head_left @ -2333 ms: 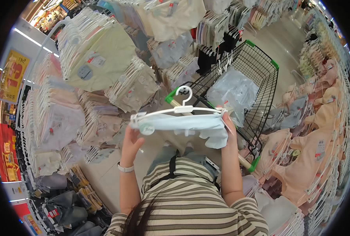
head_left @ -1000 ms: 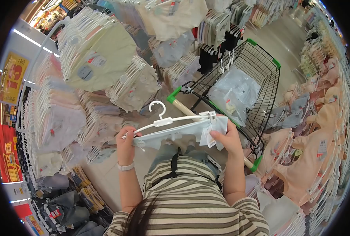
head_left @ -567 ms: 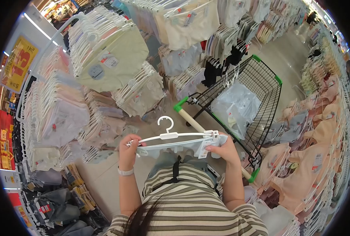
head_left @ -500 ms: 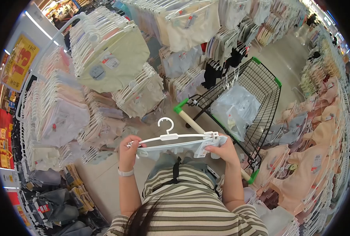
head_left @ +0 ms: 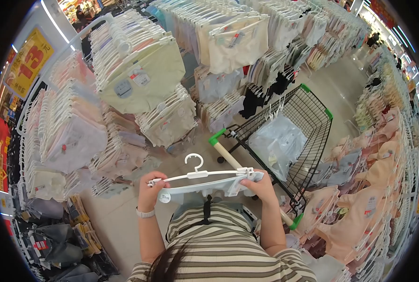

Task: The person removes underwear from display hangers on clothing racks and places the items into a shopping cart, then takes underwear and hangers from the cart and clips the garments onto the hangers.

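Observation:
A white plastic hanger with a pale blue garment clipped under it is stretched between both hands, its hook pointing up. My left hand has its fingers closed round the hanger's left end, beside a round tag on the garment. At the right end, my right hand pinches the garment and the clip, the thumb over a white tag. The hanger is close in front of the striped shirt.
A black wire shopping cart with green corners holds a clear plastic bag. Racks of hanging underwear fill the left and back. Peach bras hang along the right. A yellow price sign stands at the far left.
The hanger was first turned to show its underside and is now lower and nearer the body. My right thumb has come over the tag. The view has shifted, with more of the back racks showing.

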A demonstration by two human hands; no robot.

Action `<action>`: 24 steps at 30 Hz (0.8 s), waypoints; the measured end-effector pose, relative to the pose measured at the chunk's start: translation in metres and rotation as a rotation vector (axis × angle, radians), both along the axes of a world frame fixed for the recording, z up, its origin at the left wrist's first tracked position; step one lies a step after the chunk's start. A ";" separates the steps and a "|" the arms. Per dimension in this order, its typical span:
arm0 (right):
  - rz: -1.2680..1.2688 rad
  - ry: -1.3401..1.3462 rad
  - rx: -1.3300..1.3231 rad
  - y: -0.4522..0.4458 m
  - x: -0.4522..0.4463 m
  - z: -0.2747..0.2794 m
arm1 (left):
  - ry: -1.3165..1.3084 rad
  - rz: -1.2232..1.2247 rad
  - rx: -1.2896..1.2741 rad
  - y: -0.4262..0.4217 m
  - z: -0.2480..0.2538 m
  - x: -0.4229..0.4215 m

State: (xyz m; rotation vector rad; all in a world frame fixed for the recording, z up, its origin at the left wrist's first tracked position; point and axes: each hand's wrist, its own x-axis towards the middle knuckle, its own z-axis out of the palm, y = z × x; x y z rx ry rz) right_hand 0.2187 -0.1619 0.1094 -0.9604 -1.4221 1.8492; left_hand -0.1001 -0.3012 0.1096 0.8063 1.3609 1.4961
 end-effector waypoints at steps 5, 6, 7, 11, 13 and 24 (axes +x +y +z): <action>0.030 0.010 0.104 0.004 -0.004 0.000 | -0.010 -0.007 -0.037 -0.004 0.006 -0.003; 0.027 0.006 0.101 0.004 -0.003 0.002 | -0.015 -0.006 -0.036 -0.005 0.006 -0.004; 0.022 0.002 0.098 0.003 -0.003 0.006 | -0.021 -0.007 -0.036 -0.005 0.006 -0.004; -0.049 0.055 0.169 0.002 0.000 0.002 | -0.024 -0.009 -0.047 -0.003 0.004 -0.007; -0.104 0.029 0.181 0.000 0.003 0.000 | -0.024 0.001 -0.026 0.001 0.004 -0.005; -0.289 0.036 0.196 -0.004 0.024 0.000 | -0.145 0.031 0.002 0.032 -0.007 -0.006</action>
